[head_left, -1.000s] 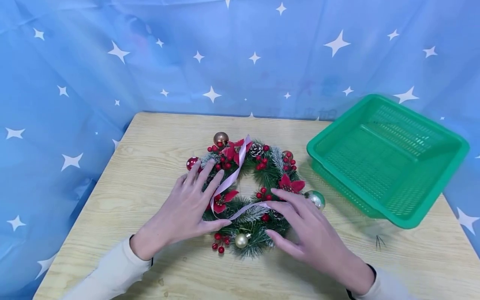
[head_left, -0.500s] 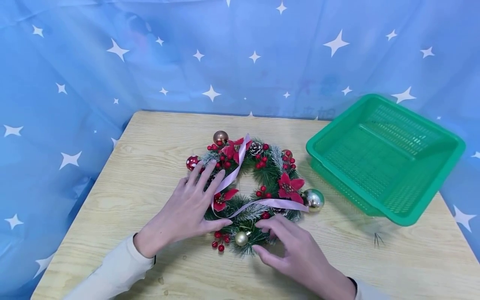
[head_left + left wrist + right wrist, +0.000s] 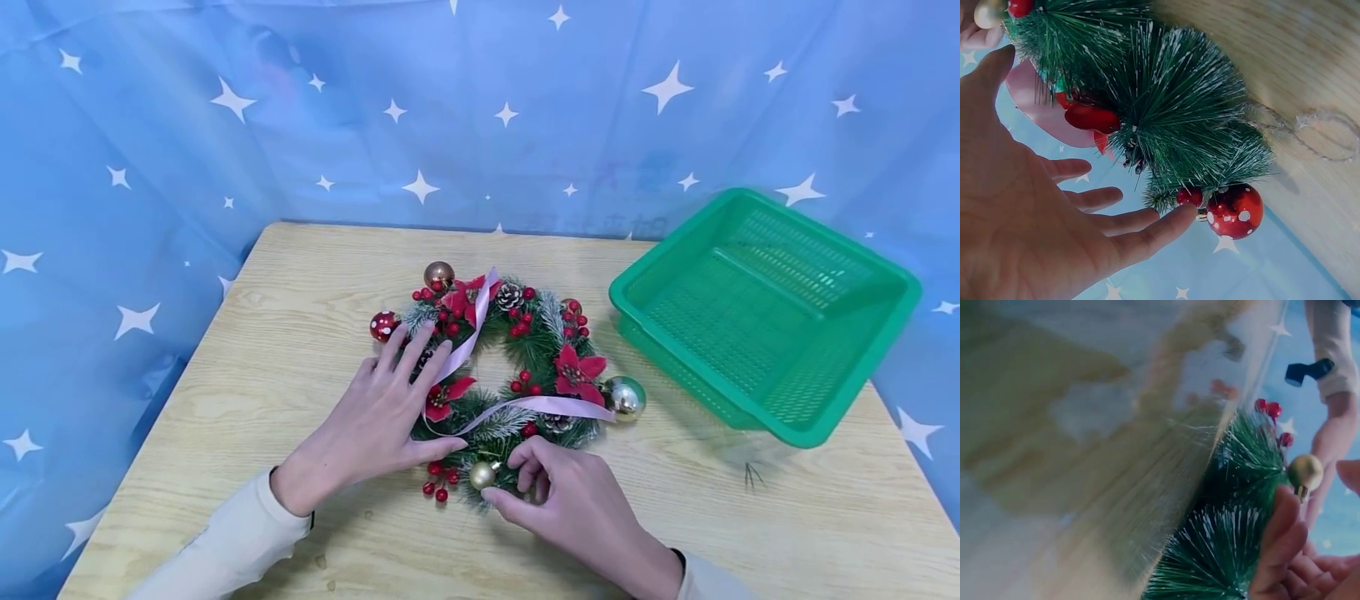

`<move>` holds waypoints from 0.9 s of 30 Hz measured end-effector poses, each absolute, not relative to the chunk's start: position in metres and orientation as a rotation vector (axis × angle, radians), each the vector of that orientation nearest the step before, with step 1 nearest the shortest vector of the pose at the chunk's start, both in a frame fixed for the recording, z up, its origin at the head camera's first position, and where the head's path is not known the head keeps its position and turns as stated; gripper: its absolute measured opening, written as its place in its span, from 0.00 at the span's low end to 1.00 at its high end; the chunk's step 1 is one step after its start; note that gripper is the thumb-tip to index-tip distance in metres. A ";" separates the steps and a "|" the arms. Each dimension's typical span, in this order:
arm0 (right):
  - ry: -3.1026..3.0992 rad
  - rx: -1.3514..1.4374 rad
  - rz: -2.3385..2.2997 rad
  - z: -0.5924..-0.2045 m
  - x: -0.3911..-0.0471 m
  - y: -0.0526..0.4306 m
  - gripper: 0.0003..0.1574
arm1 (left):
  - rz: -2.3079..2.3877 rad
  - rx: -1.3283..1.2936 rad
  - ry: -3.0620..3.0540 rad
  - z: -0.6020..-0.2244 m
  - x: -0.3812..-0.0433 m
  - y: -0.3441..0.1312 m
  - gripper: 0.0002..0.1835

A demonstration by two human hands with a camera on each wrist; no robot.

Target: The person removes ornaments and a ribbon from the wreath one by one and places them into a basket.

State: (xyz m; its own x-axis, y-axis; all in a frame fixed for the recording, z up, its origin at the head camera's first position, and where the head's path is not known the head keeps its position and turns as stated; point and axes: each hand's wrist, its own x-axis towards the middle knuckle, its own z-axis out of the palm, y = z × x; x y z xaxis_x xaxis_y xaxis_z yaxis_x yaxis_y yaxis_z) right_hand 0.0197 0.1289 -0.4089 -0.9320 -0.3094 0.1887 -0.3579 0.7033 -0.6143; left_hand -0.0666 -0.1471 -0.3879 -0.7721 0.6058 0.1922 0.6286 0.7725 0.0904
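wreath [image 3: 534,354] lies on the table [image 3: 300,287]. left hand [image 3: 375,425] spread over its left side, gripping nothing. right hand [image 3: 577,500] half curled, thumb and forefinger apart beside the small gold bauble [image 3: 482,475]; no grip seen. step in hand, as judged: adjusting that bauble. next move calls for a light pinch.
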 end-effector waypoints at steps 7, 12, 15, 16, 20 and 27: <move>-2.857 0.485 0.981 -0.409 0.019 0.120 0.25 | -0.253 -0.992 -2.808 -0.393 -0.067 -0.148 0.64; -2.784 0.517 0.838 -0.412 0.017 0.113 0.28 | -0.257 -0.976 -2.827 -0.395 -0.067 -0.149 0.63; -2.767 0.531 0.748 -0.412 0.016 0.109 0.30 | -0.269 -0.975 -2.833 -0.395 -0.066 -0.150 0.63; -2.769 0.530 0.729 -0.411 0.016 0.108 0.30 | -0.275 -0.975 -2.836 -0.395 -0.066 -0.150 0.63; -2.790 0.510 0.677 -0.410 0.016 0.105 0.28 | -0.291 -0.974 -2.831 -0.395 -0.066 -0.151 0.60; -2.842 0.435 0.711 -0.410 0.018 0.104 0.20 | -0.254 -0.980 -2.822 -0.396 -0.067 -0.152 0.59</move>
